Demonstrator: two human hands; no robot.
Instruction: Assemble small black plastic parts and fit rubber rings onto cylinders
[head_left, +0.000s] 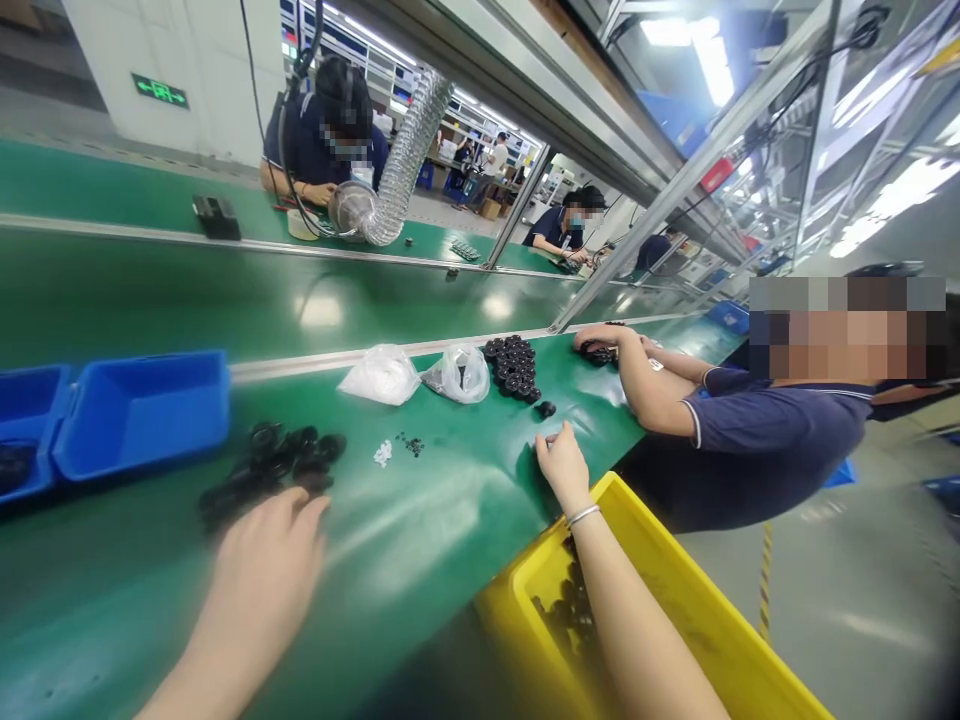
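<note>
My left hand (266, 550) is at the near side of a loose heap of black round parts (304, 450) on the green bench. Motion blurs its fingers, and whether they grip a part cannot be made out. Farther right, my right hand (564, 465) is low over the bench top with its fingers curled together; anything inside them is hidden. Just beyond it lies a single black round part (546, 409), close to a tight group of similar black parts (514, 367). Small white pieces (383, 454) and tiny black pieces (412, 445) lie between my hands.
Blue bins (142, 415) stand at left. Two clear plastic bags (381, 375) lie near the rail. A yellow crate (652, 600) holding black parts is under my right forearm. A co-worker (750, 450) sits at right, hands on black parts; others work across the line.
</note>
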